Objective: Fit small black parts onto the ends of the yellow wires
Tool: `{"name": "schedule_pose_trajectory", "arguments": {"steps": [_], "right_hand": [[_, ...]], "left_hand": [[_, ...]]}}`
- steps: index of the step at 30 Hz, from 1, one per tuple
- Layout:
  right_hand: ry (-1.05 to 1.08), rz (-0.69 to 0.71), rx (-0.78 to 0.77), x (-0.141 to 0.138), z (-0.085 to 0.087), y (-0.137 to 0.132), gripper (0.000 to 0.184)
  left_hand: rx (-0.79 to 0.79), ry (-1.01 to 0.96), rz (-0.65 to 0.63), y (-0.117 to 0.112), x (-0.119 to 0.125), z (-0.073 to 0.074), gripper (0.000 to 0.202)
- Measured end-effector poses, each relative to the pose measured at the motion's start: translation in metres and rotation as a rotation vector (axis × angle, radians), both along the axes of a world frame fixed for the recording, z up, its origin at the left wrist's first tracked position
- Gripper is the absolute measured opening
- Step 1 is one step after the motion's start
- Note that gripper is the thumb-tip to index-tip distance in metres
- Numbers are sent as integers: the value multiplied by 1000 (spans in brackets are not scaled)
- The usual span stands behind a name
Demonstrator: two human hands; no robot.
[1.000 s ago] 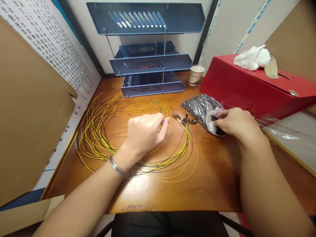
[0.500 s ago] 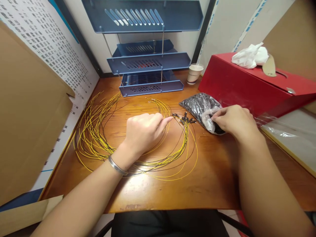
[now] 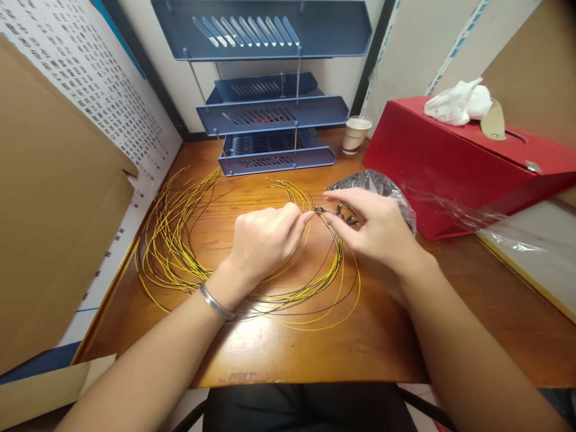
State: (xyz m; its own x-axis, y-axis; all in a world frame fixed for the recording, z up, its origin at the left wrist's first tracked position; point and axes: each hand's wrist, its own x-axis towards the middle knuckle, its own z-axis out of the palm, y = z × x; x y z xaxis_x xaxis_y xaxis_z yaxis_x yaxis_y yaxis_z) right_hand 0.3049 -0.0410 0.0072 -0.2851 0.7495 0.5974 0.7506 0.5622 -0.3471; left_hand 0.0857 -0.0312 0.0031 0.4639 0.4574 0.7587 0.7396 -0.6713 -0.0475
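Observation:
My left hand [image 3: 267, 237], with a metal bracelet at its wrist, is closed in a pinch on a thin wire [image 3: 316, 211] that has a small black piece at its end. Just right of it is my right hand [image 3: 375, 228], its thumb and index finger spread apart around that end, with nothing visibly gripped. Several small black end pieces [image 3: 348, 221] lie beside the right thumb, on a loop of yellow and black wires [image 3: 315, 289]. Behind the right hand, partly hidden, rests a clear plastic bag [image 3: 371, 180] of small black parts.
A larger bundle of yellow and black wires [image 3: 168, 240] curves over the left of the wooden table [image 3: 315, 357]. At the back stand a blue tray rack [image 3: 276, 115] and a paper cup [image 3: 355, 137]. A red box [image 3: 432, 168] with white tissue on top is at the right.
My right hand has left the plastic bag and moved left to the wire end, its fingers now spread. My left hand keeps its pinch in nearly the same place.

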Motion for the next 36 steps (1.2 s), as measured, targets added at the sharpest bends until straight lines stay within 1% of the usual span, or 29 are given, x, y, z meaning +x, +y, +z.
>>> {"name": "schedule_pose_trajectory", "arguments": {"steps": [2,3,4,6,7,8,10,13,16,18,20,24,27,29,31,34,36], "right_hand": [[-40,55,-34,-4,-4,0,27],[-49,58,-48,-4,-5,0,24],[-51,56,-55,-4,-6,0,22],[-47,71,-55,-5,-7,0,24],[-44,87,-44,-6,-7,0,25],[-48,109,-32,-7,-7,-1,26],[-73,146,-4,-10,-7,-2,28],[-125,157,11,-17,-8,-3,31],[-134,143,-46,-20,-9,-4,30],[-140,132,-95,-20,-10,-3,30],[-167,109,-136,-20,-11,-3,32],[-224,68,-204,-21,-12,-5,36],[-226,73,-227,-23,-10,-6,37],[-213,79,-222,-24,-10,-6,39],[-209,71,-212,-25,-9,-6,41],[-214,55,-207,-26,-11,-6,42],[-228,55,-221,-27,-12,-6,41]], "left_hand": [[-13,-73,-60,-2,1,2,37],[-55,-144,-93,-4,3,3,37],[-129,-239,-130,-6,5,4,36],[-356,-434,-212,-10,11,3,36],[-473,-497,-252,-13,14,1,35],[-562,-517,-285,-15,16,-1,34],[-644,-470,-329,-17,20,-6,34],[-649,-392,-310,-16,20,-10,38],[-664,-450,-239,-11,17,-8,46],[-680,-573,-201,-5,14,-4,53],[-699,-751,-175,2,11,-1,55],[-733,-1130,-147,20,1,6,45],[-718,-1317,-110,30,-6,11,40],[-737,-1336,-79,33,-8,11,40],[-834,-1265,-82,32,-5,8,43],[-1065,-1040,-167,22,5,1,48],[-1154,-878,-254,14,12,-5,49]]}}
